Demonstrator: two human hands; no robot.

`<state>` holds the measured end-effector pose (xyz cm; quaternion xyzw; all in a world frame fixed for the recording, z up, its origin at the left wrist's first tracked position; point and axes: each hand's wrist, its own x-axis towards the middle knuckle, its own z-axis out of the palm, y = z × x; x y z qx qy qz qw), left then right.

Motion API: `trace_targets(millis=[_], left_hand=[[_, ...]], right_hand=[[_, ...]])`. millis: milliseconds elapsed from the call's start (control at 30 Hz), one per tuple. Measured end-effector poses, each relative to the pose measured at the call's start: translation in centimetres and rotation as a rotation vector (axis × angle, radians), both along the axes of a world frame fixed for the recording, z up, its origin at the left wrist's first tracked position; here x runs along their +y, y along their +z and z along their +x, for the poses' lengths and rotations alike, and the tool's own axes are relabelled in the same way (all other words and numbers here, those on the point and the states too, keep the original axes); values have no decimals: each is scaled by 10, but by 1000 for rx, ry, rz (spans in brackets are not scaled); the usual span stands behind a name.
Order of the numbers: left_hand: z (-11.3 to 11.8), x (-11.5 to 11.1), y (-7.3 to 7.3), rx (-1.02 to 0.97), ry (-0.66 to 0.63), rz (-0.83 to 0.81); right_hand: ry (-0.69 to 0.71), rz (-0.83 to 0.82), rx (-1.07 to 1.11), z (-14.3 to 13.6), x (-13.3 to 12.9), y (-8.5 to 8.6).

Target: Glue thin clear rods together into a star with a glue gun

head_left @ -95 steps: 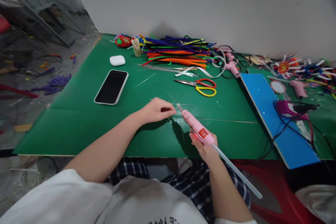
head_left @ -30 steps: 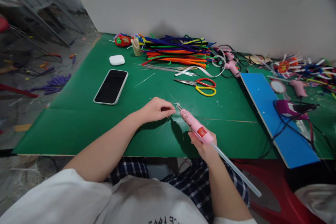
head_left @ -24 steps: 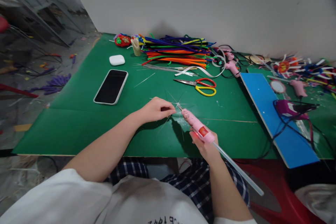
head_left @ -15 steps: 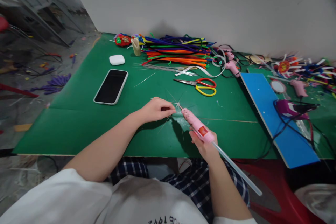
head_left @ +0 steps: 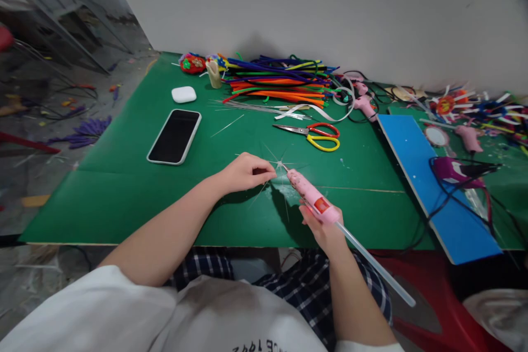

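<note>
My right hand [head_left: 325, 228] is wrapped round a pink glue gun [head_left: 307, 192], with a long clear glue stick [head_left: 375, 264] poking out of its rear end. The gun's metal tip lies close to the middle of a star of thin wires [head_left: 279, 164]; whether it touches cannot be made out. On the star's left side, my left hand [head_left: 249, 171] is closed in a pinch on one of the wires. The wires spread outward in several directions just above or on the green table.
Beyond the hands lie scissors [head_left: 307, 130] with red and yellow handles, loose wires [head_left: 259, 107] and a heap of coloured pipe cleaners [head_left: 280, 80]. A phone [head_left: 175, 136] and white case [head_left: 183, 94] are at left. A blue board [head_left: 437, 187] and black cables are at right.
My right hand and the glue gun have shifted very slightly to the right, drawing the tip a little away from the star's middle. My left hand stays in place.
</note>
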<state>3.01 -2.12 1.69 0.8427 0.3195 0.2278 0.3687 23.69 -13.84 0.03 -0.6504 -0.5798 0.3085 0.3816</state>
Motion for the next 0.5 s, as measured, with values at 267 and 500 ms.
trace_targets(millis=[267, 500], left_hand=[[1, 0, 1, 10, -6, -2], [-1, 0, 0, 6, 0, -5]], right_hand=[[28, -14, -5, -1, 1, -2], [10, 2, -40, 4, 0, 3]])
